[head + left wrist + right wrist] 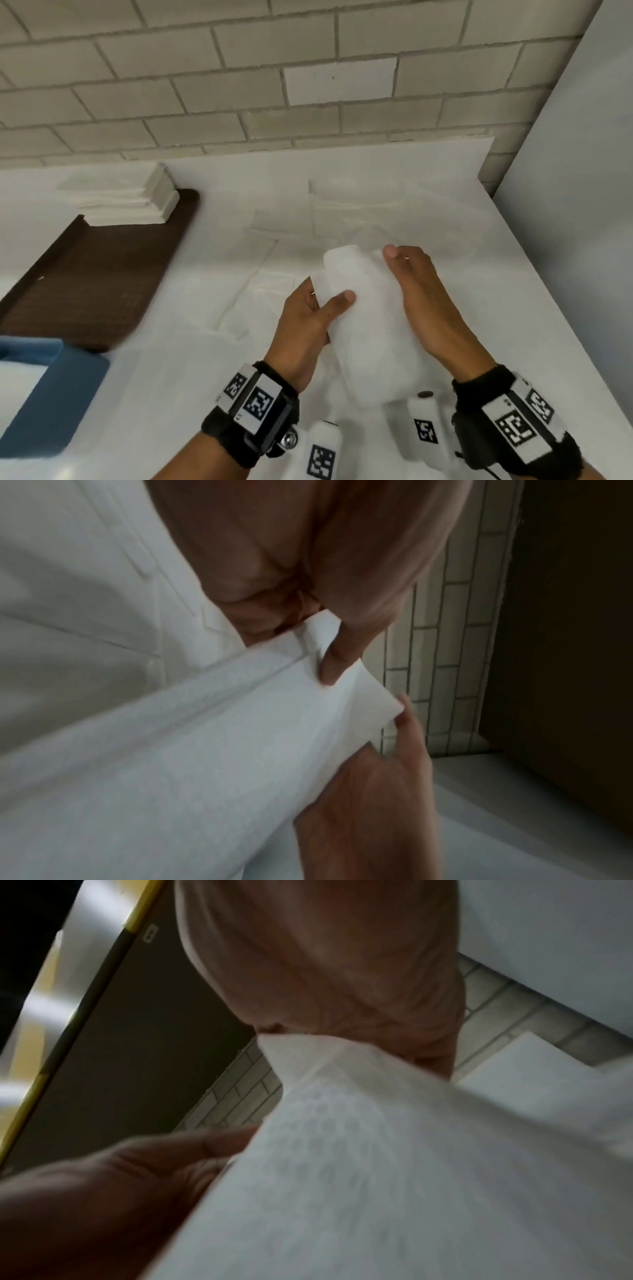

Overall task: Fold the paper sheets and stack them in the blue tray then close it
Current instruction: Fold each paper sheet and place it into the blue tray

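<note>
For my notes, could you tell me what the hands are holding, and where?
Both hold one paper sheet: left hand pinches its left edge, right hand its right.

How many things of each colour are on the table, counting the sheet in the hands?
White: 2, the paper sheet held by the left hand and the right hand, and the paper stack
Brown: 1, the brown tray
Blue: 1, the blue tray
Total: 4

Both gripping one paper sheet point(366, 322) at centre: left hand point(308, 329) at nine o'clock, right hand point(431, 308) at three. Blue tray point(65, 394) at eight, folded stack point(137, 198) at ten.
</note>
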The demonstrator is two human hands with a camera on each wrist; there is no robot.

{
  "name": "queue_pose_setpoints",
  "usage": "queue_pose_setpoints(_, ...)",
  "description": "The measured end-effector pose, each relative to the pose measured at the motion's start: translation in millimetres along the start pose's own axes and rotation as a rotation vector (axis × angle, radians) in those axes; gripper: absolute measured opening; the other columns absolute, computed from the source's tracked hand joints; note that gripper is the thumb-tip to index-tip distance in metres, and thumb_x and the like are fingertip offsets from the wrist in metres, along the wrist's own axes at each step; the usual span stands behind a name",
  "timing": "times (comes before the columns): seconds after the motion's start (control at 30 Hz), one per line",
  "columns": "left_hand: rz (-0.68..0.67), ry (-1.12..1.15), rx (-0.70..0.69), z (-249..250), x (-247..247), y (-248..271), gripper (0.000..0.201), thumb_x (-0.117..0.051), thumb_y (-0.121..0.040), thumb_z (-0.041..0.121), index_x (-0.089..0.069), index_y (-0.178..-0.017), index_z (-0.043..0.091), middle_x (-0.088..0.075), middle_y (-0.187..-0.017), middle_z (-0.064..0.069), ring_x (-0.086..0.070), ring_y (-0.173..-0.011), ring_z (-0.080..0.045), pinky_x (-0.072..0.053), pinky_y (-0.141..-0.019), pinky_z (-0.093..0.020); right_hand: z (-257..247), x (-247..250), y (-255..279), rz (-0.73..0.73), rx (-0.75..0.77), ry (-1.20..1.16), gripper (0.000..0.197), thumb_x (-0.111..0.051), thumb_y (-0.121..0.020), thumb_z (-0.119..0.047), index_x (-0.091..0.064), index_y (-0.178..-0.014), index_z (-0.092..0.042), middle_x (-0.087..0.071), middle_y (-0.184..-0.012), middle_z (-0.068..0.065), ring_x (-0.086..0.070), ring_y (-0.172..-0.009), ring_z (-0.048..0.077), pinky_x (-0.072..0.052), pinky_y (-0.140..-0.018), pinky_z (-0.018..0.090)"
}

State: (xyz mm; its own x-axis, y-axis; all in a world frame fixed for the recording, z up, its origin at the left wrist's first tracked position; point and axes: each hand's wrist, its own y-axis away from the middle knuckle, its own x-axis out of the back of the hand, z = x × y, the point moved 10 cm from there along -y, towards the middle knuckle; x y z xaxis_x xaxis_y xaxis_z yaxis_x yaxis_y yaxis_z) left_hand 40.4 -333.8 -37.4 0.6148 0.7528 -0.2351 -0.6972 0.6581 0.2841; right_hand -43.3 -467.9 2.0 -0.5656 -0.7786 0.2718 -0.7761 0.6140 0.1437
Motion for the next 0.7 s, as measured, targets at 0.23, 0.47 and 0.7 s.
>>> queue_pose_setpoints(0.23, 0.016, 0.012, 0.089, -4.2, 28.8, 16.5, 0.028, -0.064, -0.095, 0.008, -0.068, -0.122, 0.004, -0.075, -0.117, -0.014, -0.072, -0.108, -0.033, -0.059, -0.094, -0.045, 21.8, -64.2, 18.4, -0.299, -0.065, 0.081, 0.025, -0.043, -0.093, -0.019, -0.038, -0.116, -0.026, -0.063, -0.106, 0.011, -0.064, -0.095, 0.028, -0.053, -0.087, 0.049)
queue_pose_setpoints(0.47, 0.187, -0.343, -0.354, 65.3, 74.1, 53.9, 0.014, -0.073, -0.091, 0.021, -0.074, -0.105, 0.025, -0.079, -0.101, 0.006, -0.076, -0.095, -0.014, -0.063, -0.082, -0.036, -11.2, -104.6, 24.7, -0.416, 0.173, 0.058, 0.036, -0.039, -0.097, -0.004, -0.037, -0.114, -0.035, -0.058, -0.108, -0.006, -0.062, -0.093, 0.013, -0.056, -0.08, 0.033)
queue_pose_setpoints(0.7, 0.251, -0.561, -0.211, 18.4, 104.6, 50.6, 0.031, -0.07, -0.081, 0.038, -0.074, -0.104, 0.018, -0.079, -0.095, 0.003, -0.075, -0.09, -0.011, -0.061, -0.08, -0.036, 2.7, -135.4, 33.0, -0.488, 0.16, 0.12, 0.045, -0.041, -0.097, -0.004, -0.035, -0.118, -0.043, -0.056, -0.114, -0.009, -0.061, -0.091, 0.0, -0.049, -0.071, 0.015)
